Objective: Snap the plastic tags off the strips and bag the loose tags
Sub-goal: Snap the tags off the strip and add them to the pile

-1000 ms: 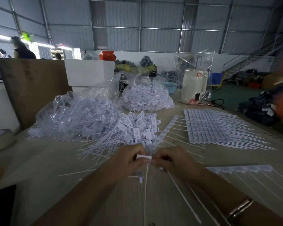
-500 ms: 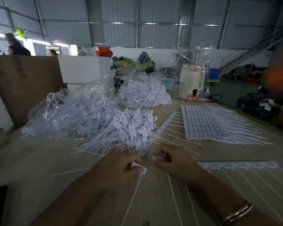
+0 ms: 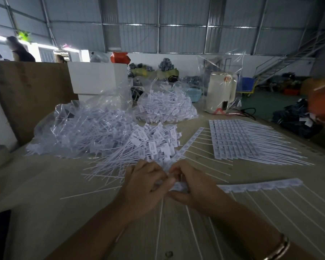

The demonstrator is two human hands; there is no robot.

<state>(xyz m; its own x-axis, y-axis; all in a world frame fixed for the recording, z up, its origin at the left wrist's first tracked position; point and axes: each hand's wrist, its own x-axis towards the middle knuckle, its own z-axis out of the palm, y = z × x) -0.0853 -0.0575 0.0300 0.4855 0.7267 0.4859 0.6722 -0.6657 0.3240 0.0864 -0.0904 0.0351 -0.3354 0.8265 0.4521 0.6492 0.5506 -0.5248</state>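
We pinch the end tag of the strip [image 3: 259,185] between both hands: left hand [image 3: 144,182] and right hand [image 3: 191,182] have fingers curled tight on it, just this side of the loose tag pile [image 3: 152,145]. The tags look light, thin and brittle; we judge gripping beside the joint best.

Table [image 3: 45,184] bears bagged tags [image 3: 86,128]; loose tags [image 3: 154,145]; strips [image 3: 238,139].

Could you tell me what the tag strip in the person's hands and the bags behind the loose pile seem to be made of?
Tag strip: likely moulded white plastic, matte, with thin stiff tails. Bags: clear glossy plastic film, crinkled, tags visible through it.
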